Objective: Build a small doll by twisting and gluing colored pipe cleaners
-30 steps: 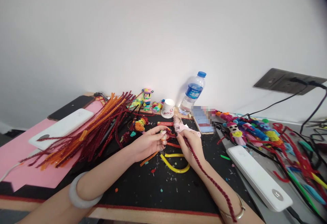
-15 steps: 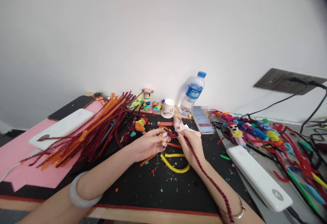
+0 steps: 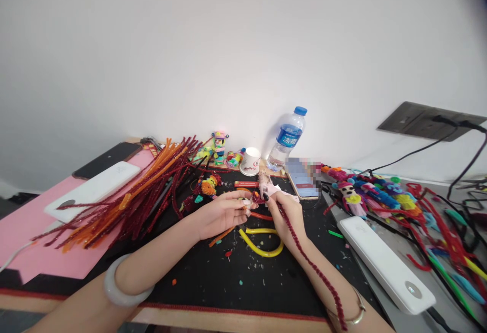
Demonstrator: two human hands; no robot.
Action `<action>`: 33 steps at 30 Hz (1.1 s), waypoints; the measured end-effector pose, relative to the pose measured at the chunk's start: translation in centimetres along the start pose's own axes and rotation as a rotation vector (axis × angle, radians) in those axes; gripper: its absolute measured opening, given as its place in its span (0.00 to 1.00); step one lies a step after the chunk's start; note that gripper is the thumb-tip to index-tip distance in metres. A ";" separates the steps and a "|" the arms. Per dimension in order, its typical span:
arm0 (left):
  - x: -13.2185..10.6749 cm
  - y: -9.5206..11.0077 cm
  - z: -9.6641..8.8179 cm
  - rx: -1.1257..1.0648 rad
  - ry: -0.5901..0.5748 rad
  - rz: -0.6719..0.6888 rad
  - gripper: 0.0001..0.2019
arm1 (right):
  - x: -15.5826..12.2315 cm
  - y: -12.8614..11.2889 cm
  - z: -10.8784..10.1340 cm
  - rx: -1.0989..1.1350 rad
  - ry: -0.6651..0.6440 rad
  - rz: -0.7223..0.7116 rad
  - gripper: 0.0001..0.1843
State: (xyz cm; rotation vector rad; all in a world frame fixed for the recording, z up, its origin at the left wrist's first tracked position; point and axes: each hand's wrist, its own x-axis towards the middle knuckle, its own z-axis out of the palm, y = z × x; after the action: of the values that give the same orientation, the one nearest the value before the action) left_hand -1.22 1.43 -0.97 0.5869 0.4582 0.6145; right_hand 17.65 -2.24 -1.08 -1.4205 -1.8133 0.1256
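Observation:
My right hand [image 3: 288,216] pinches a dark red pipe cleaner [image 3: 309,256], whose long tail runs down over my right forearm. My left hand [image 3: 224,215] is closed at the fingertips just to the left, near the same pipe cleaner's upper end; what it pinches is small and partly hidden. Below the hands a bent yellow pipe cleaner [image 3: 262,253] lies on the black mat [image 3: 205,282]. A small figure with an orange and yellow face [image 3: 209,186] rests beyond my left wrist. Behind my right fingers is a pale pink tool [image 3: 265,181], partly covered.
Bundled red and orange pipe cleaners [image 3: 152,196] lie over pink card [image 3: 34,221] on the left. At the back stand a paper cup [image 3: 250,162] and a water bottle [image 3: 287,138], beside a phone [image 3: 303,181]. Right are a white power bank [image 3: 384,264] and fuzzy dolls [image 3: 350,196].
The fingertips of my right hand have shifted slightly upward, and my left fingers have changed their pose a little. The pipe cleaner stays in my right hand.

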 end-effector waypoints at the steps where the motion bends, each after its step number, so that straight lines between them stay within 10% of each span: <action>1: 0.0 0.0 0.0 -0.006 -0.007 -0.001 0.12 | 0.0 0.0 0.0 0.019 0.002 0.010 0.14; 10: -0.4 0.0 0.5 -0.007 -0.008 -0.058 0.07 | -0.1 -0.6 0.0 0.288 -0.032 0.174 0.17; 23: -1.1 0.5 0.5 0.092 -0.356 -0.316 0.10 | -0.2 -1.3 0.0 0.610 -0.171 0.265 0.17; 33: -1.1 0.3 1.0 0.456 -0.269 -0.245 0.06 | -0.3 -0.9 0.0 0.929 -0.457 0.432 0.17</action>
State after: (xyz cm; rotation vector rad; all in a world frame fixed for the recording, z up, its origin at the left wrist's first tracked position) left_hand -1.57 0.51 0.21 1.0156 0.4084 0.1879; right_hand 16.93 -2.82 -0.76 -1.0867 -1.3983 1.4096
